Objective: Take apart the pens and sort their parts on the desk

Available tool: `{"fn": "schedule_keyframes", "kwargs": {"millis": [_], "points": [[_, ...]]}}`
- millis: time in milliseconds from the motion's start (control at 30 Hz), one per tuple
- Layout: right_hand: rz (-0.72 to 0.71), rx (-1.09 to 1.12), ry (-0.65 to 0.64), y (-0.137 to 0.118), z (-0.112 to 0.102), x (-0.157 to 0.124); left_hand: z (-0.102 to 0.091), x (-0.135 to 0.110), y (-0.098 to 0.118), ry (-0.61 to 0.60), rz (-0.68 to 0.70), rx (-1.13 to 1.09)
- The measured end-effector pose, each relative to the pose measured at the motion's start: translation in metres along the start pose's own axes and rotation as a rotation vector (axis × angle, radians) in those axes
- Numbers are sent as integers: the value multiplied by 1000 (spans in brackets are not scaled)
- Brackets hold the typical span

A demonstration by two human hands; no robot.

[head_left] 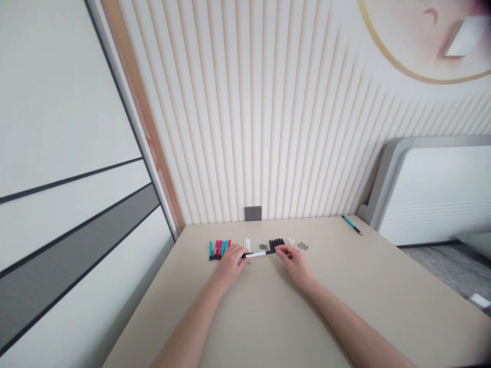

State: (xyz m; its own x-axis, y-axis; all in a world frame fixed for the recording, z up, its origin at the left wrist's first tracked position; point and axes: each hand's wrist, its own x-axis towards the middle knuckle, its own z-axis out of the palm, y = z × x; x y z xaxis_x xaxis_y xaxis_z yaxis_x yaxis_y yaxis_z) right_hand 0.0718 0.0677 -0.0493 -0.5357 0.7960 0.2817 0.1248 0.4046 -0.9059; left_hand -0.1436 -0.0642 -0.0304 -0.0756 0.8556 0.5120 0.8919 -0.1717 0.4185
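Both hands hold one pen, white in the middle with black ends, level above the beige table. My left hand pinches its left end, fingers closed. My right hand pinches the black right end. Just behind lie a row of teal and red pens, white tubes, a bunch of black pen parts, and small grey and white pieces.
A single teal pen lies at the table's far right corner. A grey wall socket sits in the ribbed wall behind the table. A white and grey bed headboard stands to the right.
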Motion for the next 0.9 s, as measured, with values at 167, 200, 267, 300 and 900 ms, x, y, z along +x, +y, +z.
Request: {"fn": "schedule_keyframes", "kwargs": {"millis": [167,200,267,300,900], "points": [[-2,3,-58,-10,2,0,0,-1,-1,43,-6,-63],[3,-22,-76,-11,3,0,0,-1,-2,50,-6,-70],[11,-72,-104,-11,3,-1,-1,-1,-2,60,-6,-84],[11,-89,-113,-11,3,-1,-1,-1,-2,62,-4,-90],[-37,-75,-72,-6,-9,6,-4,-1,-10,64,68,-90]]}}
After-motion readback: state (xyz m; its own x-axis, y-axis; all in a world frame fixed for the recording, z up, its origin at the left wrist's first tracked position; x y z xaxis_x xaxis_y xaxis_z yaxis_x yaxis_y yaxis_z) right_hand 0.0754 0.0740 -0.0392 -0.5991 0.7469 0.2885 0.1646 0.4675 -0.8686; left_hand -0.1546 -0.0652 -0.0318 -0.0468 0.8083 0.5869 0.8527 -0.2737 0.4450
